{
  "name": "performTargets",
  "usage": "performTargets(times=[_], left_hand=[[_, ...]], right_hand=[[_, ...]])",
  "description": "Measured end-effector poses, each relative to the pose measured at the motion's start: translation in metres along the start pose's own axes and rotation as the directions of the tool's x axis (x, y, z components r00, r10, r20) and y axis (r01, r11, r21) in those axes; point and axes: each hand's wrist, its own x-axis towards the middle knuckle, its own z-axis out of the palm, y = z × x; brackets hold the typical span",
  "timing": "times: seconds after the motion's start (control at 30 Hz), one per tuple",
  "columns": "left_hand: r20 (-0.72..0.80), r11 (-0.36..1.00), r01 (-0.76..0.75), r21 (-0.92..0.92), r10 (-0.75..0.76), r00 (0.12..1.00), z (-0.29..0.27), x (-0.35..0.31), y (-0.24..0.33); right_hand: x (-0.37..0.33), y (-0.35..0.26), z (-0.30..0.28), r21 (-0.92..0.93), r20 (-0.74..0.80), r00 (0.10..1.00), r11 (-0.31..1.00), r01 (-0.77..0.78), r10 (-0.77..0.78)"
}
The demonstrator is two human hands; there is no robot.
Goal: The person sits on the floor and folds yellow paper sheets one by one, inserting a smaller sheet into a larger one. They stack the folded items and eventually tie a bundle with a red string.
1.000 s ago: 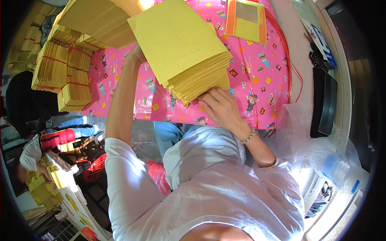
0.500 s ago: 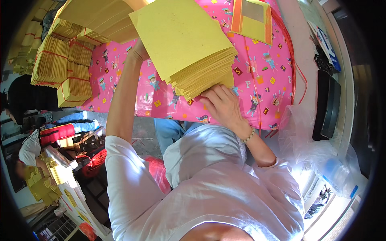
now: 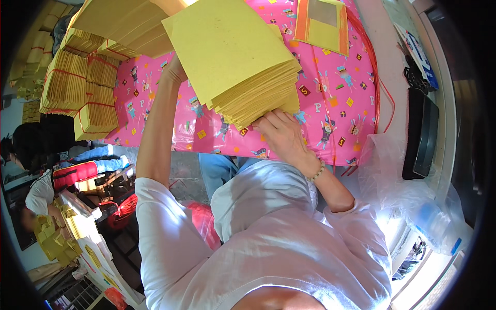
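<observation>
A thick stack of yellow paper sits tilted over the pink patterned tablecloth, its near edges fanned out in layers. My right hand, with a beaded bracelet at the wrist, has its fingers bent against the stack's near lower corner. The fingertips go partly out of sight beneath the paper. On the other side, my left hand reaches up to the stack's left edge. Its fingers are hidden behind the paper, so their grip does not show.
Yellow paper bundles tied with red bands pile up at the left. A yellow and orange envelope with a clear window lies at the far right, beside red cords. A plastic bottle is at the right; another person works at the left.
The paper stack has shifted slightly to the left. My right hand has moved a little the same way, staying at its lower corner.
</observation>
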Motion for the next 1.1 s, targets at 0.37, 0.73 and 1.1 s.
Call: performTargets(times=[0.37,0.73,1.1], left_hand=[[0.015,1.0,-0.004,-0.018,0.005,1.0,-0.003,0.001,0.003],[0.03,0.998,-0.007,-0.058,0.009,1.0,-0.003,0.001,-0.002],[0.094,0.993,-0.006,-0.114,0.016,0.995,-0.013,0.001,0.003]], right_hand=[[-0.003,-0.003,-0.007,0.047,-0.014,0.999,0.998,-0.042,0.043],[0.001,0.001,0.002,0.005,-0.105,0.994,1.0,-0.011,0.011],[0.003,-0.008,-0.013,0.044,-0.076,0.996,0.999,-0.032,0.035]])
